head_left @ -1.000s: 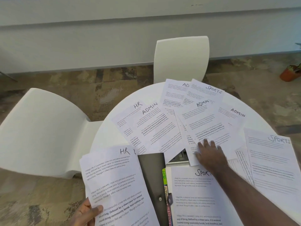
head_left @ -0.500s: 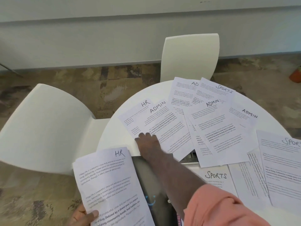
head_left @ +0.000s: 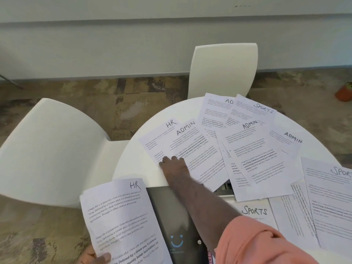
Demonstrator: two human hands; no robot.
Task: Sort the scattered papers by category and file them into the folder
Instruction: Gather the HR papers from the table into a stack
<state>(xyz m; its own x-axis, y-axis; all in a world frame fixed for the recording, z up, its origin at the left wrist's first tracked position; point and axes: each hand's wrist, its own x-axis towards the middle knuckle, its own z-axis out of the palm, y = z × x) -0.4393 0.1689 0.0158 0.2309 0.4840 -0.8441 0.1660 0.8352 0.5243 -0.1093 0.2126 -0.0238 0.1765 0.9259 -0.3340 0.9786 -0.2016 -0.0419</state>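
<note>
My fingers of the right hand are lying spread and flat on the near corner of two overlapping sheets on the table, an HR sheet whose near edge they are pressing and an ADMIN sheet lying over it just to the right. They are pinching nothing that I can see; whether a fingertip is hooking under an edge I cannot tell. My arm is reaching across from the near right in an orange sleeve, passing over the dark folder that is lying open at the near edge of the round white table.

My left hand is showing only at the bottom of the view, its thumb clamping the near edge of another HR paper, which I am holding up left of the folder, out past the table's edge.

Further right, more papers are lying fanned and overlapping: a large ADMIN page in the middle, a partly covered page reading AD and a SPORTS page at the far side, a smaller ADMIN page to the right. Another SPORTS page is sitting near me beside the folder, and one more is running off the right edge.

Two white chairs are standing by the table, one far, one left.
</note>
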